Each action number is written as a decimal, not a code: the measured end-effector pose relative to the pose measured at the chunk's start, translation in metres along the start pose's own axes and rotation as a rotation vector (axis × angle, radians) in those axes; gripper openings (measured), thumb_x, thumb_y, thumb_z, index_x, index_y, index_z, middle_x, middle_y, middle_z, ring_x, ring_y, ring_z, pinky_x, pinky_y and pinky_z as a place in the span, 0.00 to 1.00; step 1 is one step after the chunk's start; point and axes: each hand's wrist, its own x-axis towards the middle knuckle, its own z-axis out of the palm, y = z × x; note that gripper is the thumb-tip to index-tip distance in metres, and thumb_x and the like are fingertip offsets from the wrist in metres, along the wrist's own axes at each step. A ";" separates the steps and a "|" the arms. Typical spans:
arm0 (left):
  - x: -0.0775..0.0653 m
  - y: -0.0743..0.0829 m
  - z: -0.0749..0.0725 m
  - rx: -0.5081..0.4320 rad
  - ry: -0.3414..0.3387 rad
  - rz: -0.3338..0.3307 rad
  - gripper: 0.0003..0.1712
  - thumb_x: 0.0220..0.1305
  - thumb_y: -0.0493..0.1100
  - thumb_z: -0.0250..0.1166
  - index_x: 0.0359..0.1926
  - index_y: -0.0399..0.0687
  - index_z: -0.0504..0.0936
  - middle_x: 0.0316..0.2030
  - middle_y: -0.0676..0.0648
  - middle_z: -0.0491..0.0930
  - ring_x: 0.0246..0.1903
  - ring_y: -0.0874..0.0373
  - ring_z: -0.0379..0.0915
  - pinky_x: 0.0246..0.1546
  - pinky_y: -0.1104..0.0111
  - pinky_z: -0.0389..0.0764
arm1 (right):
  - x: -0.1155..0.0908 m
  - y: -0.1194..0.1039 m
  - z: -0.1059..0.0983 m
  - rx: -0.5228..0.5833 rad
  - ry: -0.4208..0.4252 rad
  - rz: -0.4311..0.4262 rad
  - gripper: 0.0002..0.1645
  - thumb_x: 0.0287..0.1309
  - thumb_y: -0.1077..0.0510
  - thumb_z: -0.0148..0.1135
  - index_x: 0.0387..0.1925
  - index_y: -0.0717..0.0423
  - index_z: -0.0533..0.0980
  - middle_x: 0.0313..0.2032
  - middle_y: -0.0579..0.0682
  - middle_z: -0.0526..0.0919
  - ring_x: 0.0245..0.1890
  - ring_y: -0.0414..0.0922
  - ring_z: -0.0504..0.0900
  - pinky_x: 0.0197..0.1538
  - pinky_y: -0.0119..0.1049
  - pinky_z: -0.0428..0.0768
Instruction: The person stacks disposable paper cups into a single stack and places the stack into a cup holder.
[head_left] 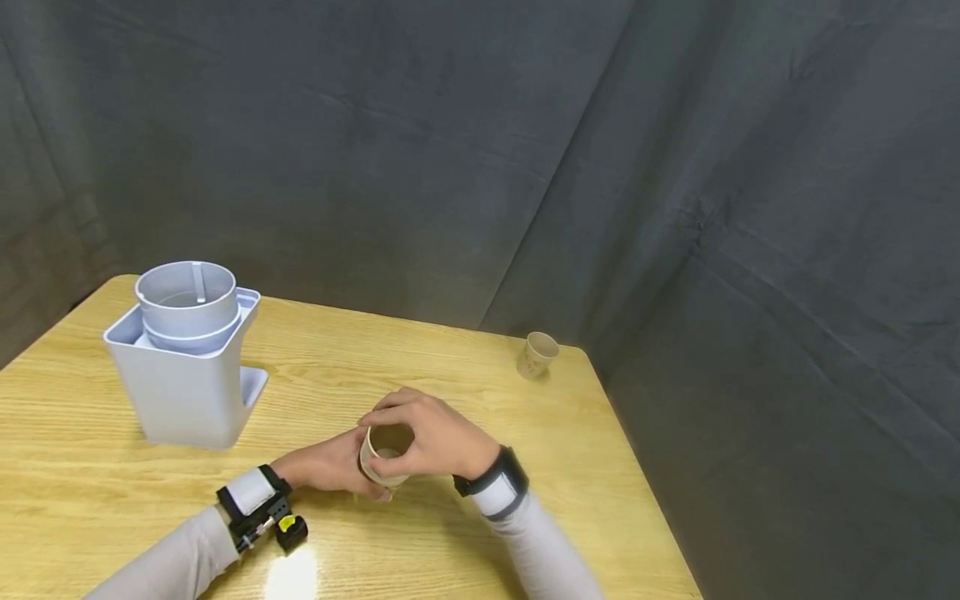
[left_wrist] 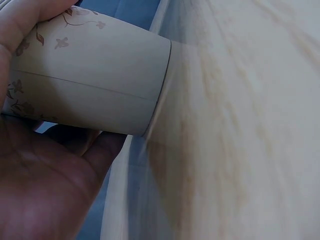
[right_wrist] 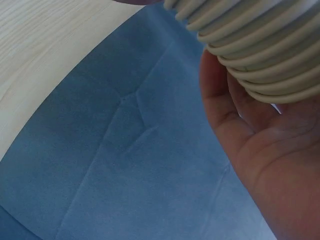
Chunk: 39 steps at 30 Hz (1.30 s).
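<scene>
A stack of nested paper cups (head_left: 391, 442) is between both hands, low over the table in the head view. Several rolled rims of the stack (right_wrist: 270, 55) show in the right wrist view. The left wrist view shows a floral print on the cup side (left_wrist: 95, 65); its base is close to the tabletop. My left hand (head_left: 330, 462) grips the stack from the left, around its side. From the right, my right hand (head_left: 438, 437) holds it at the rims, thumb and fingers on opposite sides of the mouth. The cups partly hide the left fingers.
A white plastic stand (head_left: 180, 387) with a round, open-topped cylinder (head_left: 187, 312) is at the left of the wooden table (head_left: 315, 358). One single paper cup (head_left: 536, 358) stands near the back right corner. Dark curtains (head_left: 375, 150) hang behind and to the right.
</scene>
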 end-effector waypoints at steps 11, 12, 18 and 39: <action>-0.002 0.000 -0.001 0.016 0.007 -0.005 0.47 0.58 0.49 0.75 0.73 0.47 0.60 0.62 0.46 0.72 0.59 0.52 0.72 0.57 0.65 0.76 | 0.004 0.003 0.001 0.045 -0.021 -0.007 0.27 0.55 0.43 0.72 0.56 0.46 0.83 0.49 0.37 0.82 0.51 0.32 0.76 0.53 0.20 0.74; -0.002 0.000 -0.001 0.019 0.010 0.000 0.47 0.58 0.49 0.75 0.73 0.46 0.61 0.62 0.46 0.72 0.59 0.52 0.72 0.58 0.65 0.76 | 0.004 0.004 0.001 0.059 -0.026 -0.004 0.27 0.55 0.44 0.72 0.56 0.46 0.83 0.49 0.36 0.82 0.50 0.33 0.76 0.52 0.21 0.75; 0.001 -0.002 -0.003 0.035 0.022 0.059 0.45 0.58 0.47 0.76 0.71 0.45 0.63 0.62 0.45 0.73 0.58 0.55 0.72 0.60 0.66 0.74 | 0.005 0.007 0.000 0.127 -0.068 0.041 0.29 0.50 0.45 0.75 0.54 0.46 0.80 0.48 0.35 0.79 0.50 0.34 0.75 0.51 0.26 0.78; 0.004 -0.006 0.002 -0.068 0.034 0.102 0.44 0.52 0.41 0.79 0.68 0.44 0.68 0.57 0.44 0.79 0.57 0.55 0.76 0.63 0.70 0.69 | -0.046 0.123 -0.014 0.163 0.280 0.366 0.17 0.67 0.52 0.64 0.51 0.56 0.82 0.53 0.50 0.84 0.57 0.50 0.79 0.64 0.53 0.75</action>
